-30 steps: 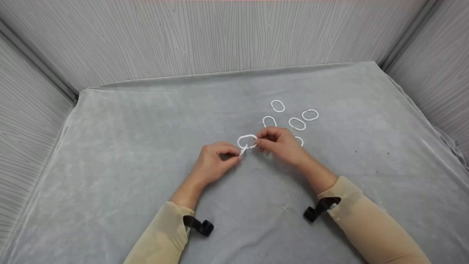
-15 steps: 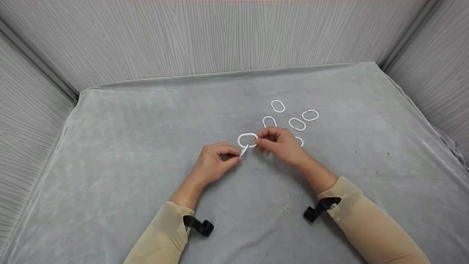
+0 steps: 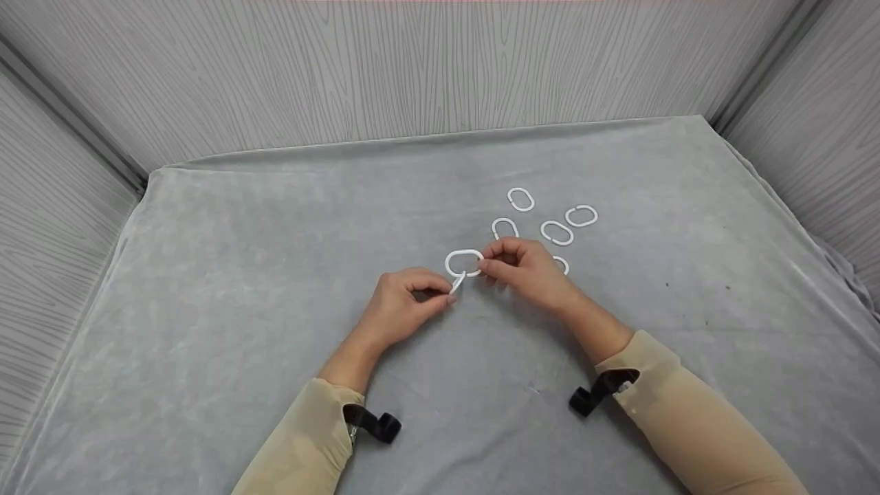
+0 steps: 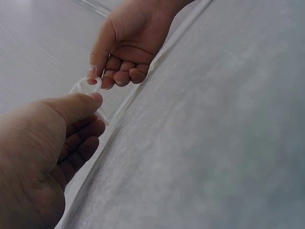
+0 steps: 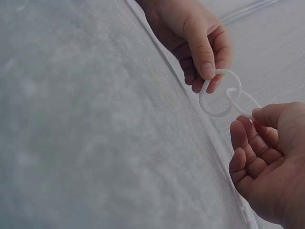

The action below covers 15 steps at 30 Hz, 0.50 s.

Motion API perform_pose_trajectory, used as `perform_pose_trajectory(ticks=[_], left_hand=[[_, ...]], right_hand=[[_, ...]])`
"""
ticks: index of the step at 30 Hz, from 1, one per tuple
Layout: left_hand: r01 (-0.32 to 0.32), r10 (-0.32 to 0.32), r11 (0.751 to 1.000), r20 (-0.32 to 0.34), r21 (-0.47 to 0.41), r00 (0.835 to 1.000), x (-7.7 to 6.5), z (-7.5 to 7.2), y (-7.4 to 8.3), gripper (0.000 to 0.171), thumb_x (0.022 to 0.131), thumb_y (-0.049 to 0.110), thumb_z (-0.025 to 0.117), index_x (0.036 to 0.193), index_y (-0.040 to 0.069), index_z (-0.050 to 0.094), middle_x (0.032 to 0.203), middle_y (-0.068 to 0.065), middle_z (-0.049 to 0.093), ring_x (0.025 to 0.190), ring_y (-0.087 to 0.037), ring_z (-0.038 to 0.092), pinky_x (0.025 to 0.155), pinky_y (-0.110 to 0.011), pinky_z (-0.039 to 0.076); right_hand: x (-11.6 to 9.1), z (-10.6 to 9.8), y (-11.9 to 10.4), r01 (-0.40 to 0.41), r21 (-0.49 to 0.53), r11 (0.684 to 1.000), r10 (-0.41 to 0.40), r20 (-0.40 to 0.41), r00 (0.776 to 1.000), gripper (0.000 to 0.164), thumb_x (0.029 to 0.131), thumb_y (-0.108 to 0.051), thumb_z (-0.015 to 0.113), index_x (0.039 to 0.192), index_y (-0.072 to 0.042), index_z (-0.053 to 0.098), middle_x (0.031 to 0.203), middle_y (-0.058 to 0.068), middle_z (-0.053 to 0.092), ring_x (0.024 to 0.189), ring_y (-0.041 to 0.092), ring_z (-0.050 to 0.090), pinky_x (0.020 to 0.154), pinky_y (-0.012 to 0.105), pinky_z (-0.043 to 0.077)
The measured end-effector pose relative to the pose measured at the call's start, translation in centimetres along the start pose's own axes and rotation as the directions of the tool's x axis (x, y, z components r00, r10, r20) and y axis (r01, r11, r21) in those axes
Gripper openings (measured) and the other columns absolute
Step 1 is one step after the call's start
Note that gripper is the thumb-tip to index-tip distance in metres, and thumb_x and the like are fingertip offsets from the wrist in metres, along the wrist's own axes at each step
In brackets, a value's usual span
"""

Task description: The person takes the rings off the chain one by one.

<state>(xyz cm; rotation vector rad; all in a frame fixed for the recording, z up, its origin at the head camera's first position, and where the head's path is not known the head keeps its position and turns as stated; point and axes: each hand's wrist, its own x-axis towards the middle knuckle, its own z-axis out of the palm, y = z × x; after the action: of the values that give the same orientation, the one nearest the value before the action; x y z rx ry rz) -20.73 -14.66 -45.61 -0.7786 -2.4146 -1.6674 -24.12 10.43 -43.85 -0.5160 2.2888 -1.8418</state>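
Thumb and fingers of my left hand (image 3: 405, 302) pinch a white oval ring (image 3: 457, 283), seen nearly edge-on in the head view. My right hand (image 3: 526, 271) pinches the right end of another white oval ring (image 3: 464, 252), which faces the head camera. From the right wrist view, the left hand's ring (image 5: 217, 115) and the right hand's ring (image 5: 243, 111) cross and look hooked through each other. In the left wrist view my left thumb and fingers (image 4: 71, 112) cover much of the rings. Both rings are held above the grey cloth.
Several more white oval rings, one of them a ring (image 3: 557, 233) right of centre, lie on the grey cloth (image 3: 275, 227) beyond and beside my right hand. That hand partly covers two of them. Panelled walls (image 3: 412, 69) stand behind and at both sides.
The right hand's ring has tipped up slightly, and the left hand's ring now meets its lower edge with less overlap visible. Both hands stay nearly in place.
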Motion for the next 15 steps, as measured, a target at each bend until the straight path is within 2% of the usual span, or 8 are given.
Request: perform_pose_trajectory(ticks=[11,15], left_hand=[[0.005,-0.005,1.000,0.007,-0.013,1.000,0.01,0.04,0.02,0.007,0.088,0.008,0.088,0.094,0.008,0.085,0.094,0.000,0.078,0.088,-0.017,0.072,0.080,-0.031,0.058],[0.004,-0.003,1.000,0.014,-0.025,1.000,-0.03,0.05,0.04,0.008,0.087,0.006,0.088,0.094,0.006,0.084,0.094,0.000,0.079,0.088,-0.016,0.072,0.080,-0.028,0.057]], right_hand=[[0.00,-0.04,0.05,-0.002,0.007,1.000,0.002,0.000,1.000,0.013,0.099,-0.007,0.073,0.102,0.006,0.071,0.088,0.023,0.072,0.073,0.017,0.065,0.066,0.025,0.053],[-0.03,-0.02,-0.05,-0.001,0.001,1.000,0.001,0.000,1.000,0.012,0.099,-0.007,0.072,0.102,0.005,0.072,0.087,0.018,0.072,0.073,0.017,0.065,0.066,0.026,0.053]])
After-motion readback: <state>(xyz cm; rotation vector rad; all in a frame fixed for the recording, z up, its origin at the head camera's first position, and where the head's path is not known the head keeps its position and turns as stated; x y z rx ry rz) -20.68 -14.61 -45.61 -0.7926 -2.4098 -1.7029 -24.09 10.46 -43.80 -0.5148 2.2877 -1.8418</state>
